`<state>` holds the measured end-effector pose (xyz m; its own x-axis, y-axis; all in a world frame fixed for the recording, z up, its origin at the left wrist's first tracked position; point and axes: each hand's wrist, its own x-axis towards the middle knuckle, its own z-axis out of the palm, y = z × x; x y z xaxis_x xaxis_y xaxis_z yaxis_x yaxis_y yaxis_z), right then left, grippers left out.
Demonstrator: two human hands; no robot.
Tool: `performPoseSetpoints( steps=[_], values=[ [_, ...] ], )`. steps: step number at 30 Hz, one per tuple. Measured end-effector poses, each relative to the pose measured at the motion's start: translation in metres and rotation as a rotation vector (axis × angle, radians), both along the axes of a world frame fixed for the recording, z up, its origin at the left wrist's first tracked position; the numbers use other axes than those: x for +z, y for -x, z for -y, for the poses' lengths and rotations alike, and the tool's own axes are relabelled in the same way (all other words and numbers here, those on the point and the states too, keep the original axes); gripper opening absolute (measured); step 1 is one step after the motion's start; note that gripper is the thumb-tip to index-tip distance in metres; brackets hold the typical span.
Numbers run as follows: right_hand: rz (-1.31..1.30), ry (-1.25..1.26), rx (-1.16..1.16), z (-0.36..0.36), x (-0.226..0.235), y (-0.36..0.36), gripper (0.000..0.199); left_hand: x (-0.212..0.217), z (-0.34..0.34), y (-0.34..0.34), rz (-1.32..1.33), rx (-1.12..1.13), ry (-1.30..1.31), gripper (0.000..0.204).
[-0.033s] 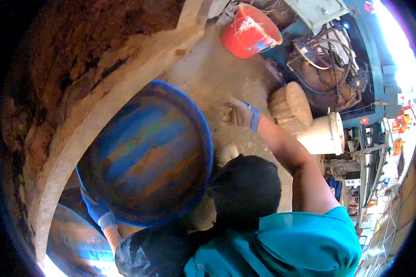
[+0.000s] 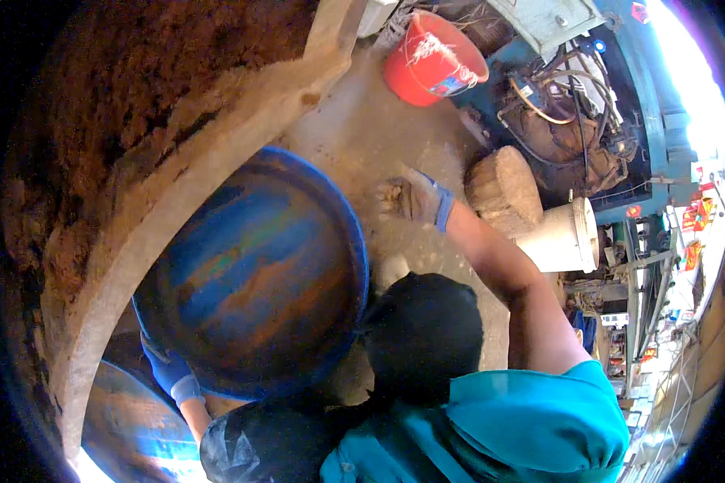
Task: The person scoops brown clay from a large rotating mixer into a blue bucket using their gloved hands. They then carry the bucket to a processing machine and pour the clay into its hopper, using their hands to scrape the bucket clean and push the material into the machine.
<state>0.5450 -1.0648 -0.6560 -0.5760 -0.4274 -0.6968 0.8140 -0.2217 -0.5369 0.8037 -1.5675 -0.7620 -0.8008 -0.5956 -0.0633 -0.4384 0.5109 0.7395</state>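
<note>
A large round blue tub (image 2: 250, 258) stands in front of me, its inside streaked with brown dirt. My left hand (image 2: 169, 372), in a blue glove, grips its near-left rim, with the fingertips partly hidden against the outer wall. Beyond the tub's right side, my right hand (image 2: 416, 200) is held out over the brown floor (image 2: 354, 121). Its glove is grey with a blue cuff. The fingers are loosely bent and apart, and I see nothing held in them.
Along the left runs a pale curved ledge (image 2: 177, 189) edging a dirt-brown mass. A red bucket (image 2: 423, 68) stands at the far side. To the right are a straw-coloured round block (image 2: 507, 189), a white bucket (image 2: 560, 237) and machinery with hoses (image 2: 572, 121). Another blue barrel (image 2: 133, 419) sits lower left.
The tub's far rim has shifted slightly toward me. My right hand has moved very little, and my left hand stays at the rim.
</note>
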Motion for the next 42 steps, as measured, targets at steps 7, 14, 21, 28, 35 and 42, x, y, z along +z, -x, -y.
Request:
performPoseSetpoints(
  steps=[7,14,21,28,35,42],
  values=[
    [-0.049,0.181,0.190,0.050,0.053,0.023,0.035,-0.020,0.006,-0.002,0.015,0.068,-0.151,0.045],
    [-0.474,-0.169,0.822,0.121,0.063,0.029,0.033,-0.001,0.000,0.006,0.068,0.059,-0.185,0.043],
    [-0.981,-0.547,0.867,0.126,0.047,0.052,0.033,0.112,0.003,-0.002,0.564,-0.094,0.156,0.050],
    [-0.747,-0.548,0.643,0.028,0.011,0.082,0.024,0.202,-0.009,0.027,0.100,-0.098,0.488,0.026],
    [-1.690,-1.782,1.428,-0.009,0.032,0.082,0.032,0.249,0.064,0.055,-0.382,0.152,0.557,0.043],
    [-1.856,-0.894,0.836,0.219,0.225,0.094,0.039,0.231,0.149,0.151,-0.370,0.359,0.041,0.066]
  ],
)
